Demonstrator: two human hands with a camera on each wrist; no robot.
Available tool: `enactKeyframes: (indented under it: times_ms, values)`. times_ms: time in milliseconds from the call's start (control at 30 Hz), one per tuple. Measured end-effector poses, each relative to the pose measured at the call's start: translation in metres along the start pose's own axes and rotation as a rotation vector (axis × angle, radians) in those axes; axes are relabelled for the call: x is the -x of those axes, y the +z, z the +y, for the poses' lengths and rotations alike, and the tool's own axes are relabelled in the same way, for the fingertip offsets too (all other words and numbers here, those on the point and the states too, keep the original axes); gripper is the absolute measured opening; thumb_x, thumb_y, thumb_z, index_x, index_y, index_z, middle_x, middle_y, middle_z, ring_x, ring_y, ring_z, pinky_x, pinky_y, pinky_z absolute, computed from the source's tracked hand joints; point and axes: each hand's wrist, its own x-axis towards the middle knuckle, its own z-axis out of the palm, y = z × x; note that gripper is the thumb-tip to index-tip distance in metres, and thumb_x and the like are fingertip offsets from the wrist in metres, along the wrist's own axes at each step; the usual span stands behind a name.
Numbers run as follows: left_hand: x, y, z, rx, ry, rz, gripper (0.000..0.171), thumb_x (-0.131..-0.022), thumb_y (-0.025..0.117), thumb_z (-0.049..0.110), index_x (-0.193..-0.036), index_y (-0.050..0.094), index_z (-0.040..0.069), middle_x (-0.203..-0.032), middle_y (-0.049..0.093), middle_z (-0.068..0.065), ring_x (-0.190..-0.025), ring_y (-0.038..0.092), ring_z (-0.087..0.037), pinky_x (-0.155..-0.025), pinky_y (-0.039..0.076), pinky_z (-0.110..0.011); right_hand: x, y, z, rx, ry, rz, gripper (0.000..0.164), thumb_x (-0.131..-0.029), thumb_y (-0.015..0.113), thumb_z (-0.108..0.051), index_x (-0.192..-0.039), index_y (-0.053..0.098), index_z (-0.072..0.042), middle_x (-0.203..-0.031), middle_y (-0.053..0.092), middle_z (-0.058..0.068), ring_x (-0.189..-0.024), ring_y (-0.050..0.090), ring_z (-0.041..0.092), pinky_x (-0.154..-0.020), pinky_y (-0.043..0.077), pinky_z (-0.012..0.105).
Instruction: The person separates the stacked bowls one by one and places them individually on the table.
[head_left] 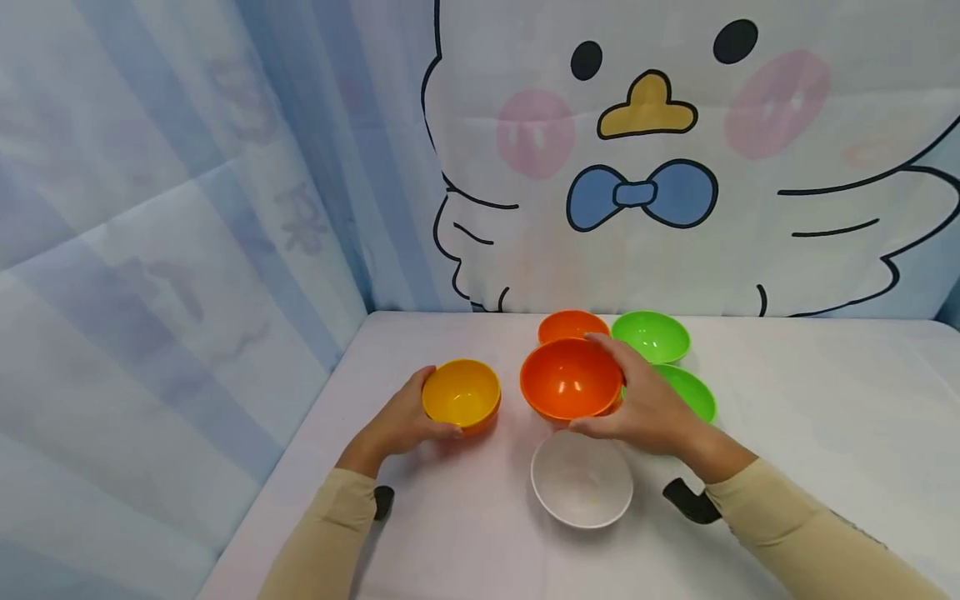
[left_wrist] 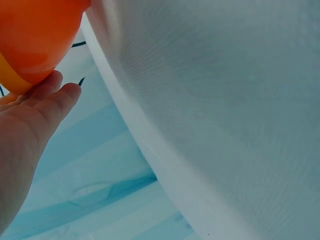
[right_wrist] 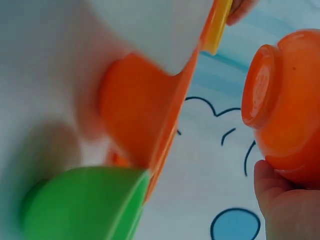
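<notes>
My left hand (head_left: 405, 421) holds a yellow bowl (head_left: 460, 393), thumb at the near side and fingers at the far left. The yellow bowl sits inside an orange bowl (left_wrist: 42, 37), whose outside shows in the left wrist view. An orange bowl (head_left: 572, 379) is gripped by its right side in my right hand (head_left: 648, 408). The right wrist view shows this bowl's foot (right_wrist: 260, 87) raised off the table. Close by in that view stands another orange bowl (right_wrist: 135, 105). A white bowl (head_left: 582, 482) rests on the table, nearer to me than the raised bowl.
Behind the raised bowl is an orange bowl (head_left: 570, 324). To its right stands a green bowl (head_left: 651, 335), with a second green bowl (head_left: 690, 392) partly behind my right hand. A white table (head_left: 825, 417) meets a printed curtain (head_left: 645, 258) at the back.
</notes>
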Motion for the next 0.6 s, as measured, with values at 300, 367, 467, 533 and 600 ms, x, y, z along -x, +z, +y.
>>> enactKeyframes:
  times_ms: [300, 367, 467, 533, 600]
  values:
    - [0.001, 0.001, 0.000, 0.003, 0.000, 0.004, 0.111, -0.073, 0.091, 0.028, -0.156, 0.022, 0.002, -0.156, 0.035, -0.018, -0.134, 0.042, -0.034, -0.113, 0.032, -0.053, 0.048, -0.026, 0.019, 0.071, 0.001, 0.058, 0.096, -0.069, 0.093, -0.021, -0.146, 0.040, -0.002, -0.134, 0.053, 0.012, -0.114, 0.055, 0.032, -0.084, 0.054, 0.031]
    - [0.001, 0.001, 0.000, 0.003, -0.004, 0.004, 0.111, -0.073, 0.091, 0.028, -0.156, 0.022, 0.002, -0.156, 0.035, -0.018, -0.134, 0.042, -0.034, -0.113, 0.032, -0.053, 0.058, -0.029, 0.023, 0.081, -0.008, 0.082, 0.097, -0.066, 0.095, -0.021, -0.146, 0.042, -0.003, -0.133, 0.055, 0.011, -0.111, 0.055, 0.028, -0.083, 0.052, 0.023]
    - [0.001, 0.001, -0.001, 0.006, -0.005, 0.003, 0.111, -0.073, 0.091, 0.027, -0.156, 0.022, 0.002, -0.156, 0.035, -0.018, -0.133, 0.042, -0.034, -0.113, 0.033, -0.053, 0.071, -0.031, 0.028, 0.091, -0.019, 0.124, 0.099, -0.063, 0.097, -0.020, -0.145, 0.044, -0.004, -0.130, 0.057, 0.010, -0.108, 0.056, 0.017, -0.083, 0.050, 0.016]
    - [0.001, 0.001, 0.000, 0.004, 0.003, 0.005, 0.111, -0.073, 0.091, 0.027, -0.156, 0.022, 0.001, -0.155, 0.035, -0.018, -0.133, 0.042, -0.034, -0.112, 0.033, -0.054, 0.078, -0.031, 0.030, 0.101, -0.011, 0.144, 0.100, -0.062, 0.097, -0.019, -0.145, 0.044, -0.004, -0.129, 0.057, 0.010, -0.107, 0.054, 0.008, -0.083, 0.049, 0.014]
    - [0.001, 0.001, 0.000, 0.003, 0.004, 0.006, 0.111, -0.073, 0.091, 0.027, -0.156, 0.022, 0.001, -0.155, 0.035, -0.018, -0.133, 0.042, -0.034, -0.113, 0.033, -0.054, 0.084, -0.032, 0.031, 0.112, 0.004, 0.150, 0.100, -0.062, 0.097, -0.020, -0.145, 0.043, -0.003, -0.129, 0.057, 0.011, -0.106, 0.052, 0.002, -0.082, 0.048, 0.013]
